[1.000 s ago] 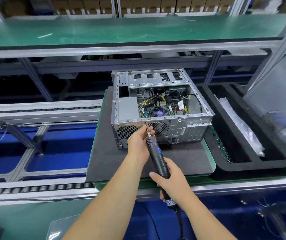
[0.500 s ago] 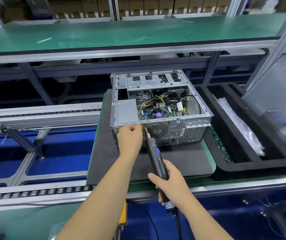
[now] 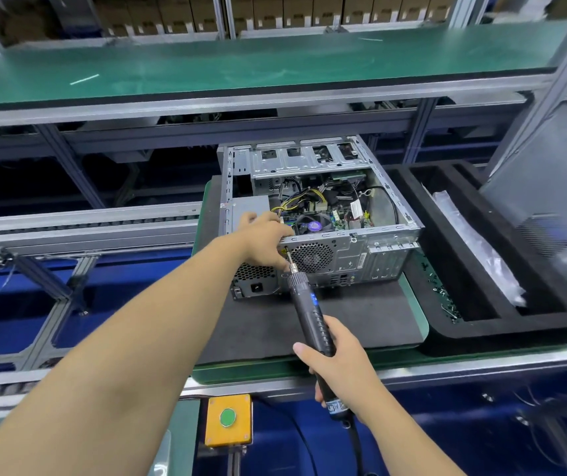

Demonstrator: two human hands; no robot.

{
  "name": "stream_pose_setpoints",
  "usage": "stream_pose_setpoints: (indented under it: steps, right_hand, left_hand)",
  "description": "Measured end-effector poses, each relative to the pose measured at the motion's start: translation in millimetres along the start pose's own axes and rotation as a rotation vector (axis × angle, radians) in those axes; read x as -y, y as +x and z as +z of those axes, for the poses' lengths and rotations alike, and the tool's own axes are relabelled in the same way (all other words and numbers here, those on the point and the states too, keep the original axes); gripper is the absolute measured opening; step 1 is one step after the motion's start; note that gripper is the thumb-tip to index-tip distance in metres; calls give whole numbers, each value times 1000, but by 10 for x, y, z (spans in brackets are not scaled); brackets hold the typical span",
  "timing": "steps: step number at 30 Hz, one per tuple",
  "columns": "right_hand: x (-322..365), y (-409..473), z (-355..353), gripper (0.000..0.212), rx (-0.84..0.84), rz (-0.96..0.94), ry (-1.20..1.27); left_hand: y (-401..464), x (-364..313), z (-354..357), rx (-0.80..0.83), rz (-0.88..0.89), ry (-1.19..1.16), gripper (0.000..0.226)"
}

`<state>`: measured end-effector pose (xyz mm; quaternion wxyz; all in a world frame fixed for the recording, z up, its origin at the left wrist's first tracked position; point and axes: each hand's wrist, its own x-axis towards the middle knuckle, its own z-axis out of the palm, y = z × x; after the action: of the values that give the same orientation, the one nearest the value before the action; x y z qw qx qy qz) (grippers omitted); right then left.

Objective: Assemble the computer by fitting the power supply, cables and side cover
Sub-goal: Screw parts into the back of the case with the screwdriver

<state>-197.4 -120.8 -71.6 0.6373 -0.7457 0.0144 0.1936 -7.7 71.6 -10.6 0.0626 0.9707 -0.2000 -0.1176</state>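
The right hand [image 3: 338, 359] is wrapped around the slim black barrel of an electric screwdriver [image 3: 309, 310], whose steel bit angles toward eleven o'clock onto the rear panel of the computer case [image 3: 350, 255]. The left hand [image 3: 264, 240] rests over the case's top rear edge, fingers curled and pinching at the bit tip. The case is bare stamped sheet metal, open on top, with a round perforated fan grille. Inside, at the hand's ten o'clock, sits the boxy grey power supply [image 3: 249, 209]; yellow and black cables [image 3: 304, 197] loop at one o'clock. The case stands on a dark foam mat [image 3: 354, 314]. At three o'clock lies a black foam tray [image 3: 481, 333].
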Motion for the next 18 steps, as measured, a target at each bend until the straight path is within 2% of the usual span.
stream_pose_setpoints:
  steps: [4,8,18]
  right_hand:
    - [2,2,-22,33,-2,0,-8]
    - [9,9,-21,35,1,2,-17]
    - [-2,2,-27,30,5,5,45]
  left_hand:
    - [-14,19,34,-138,-41,-150,38]
    - [-26,-7,38,-212,-70,-201,42]
    - [-74,-19,35,-249,-52,-204,46]
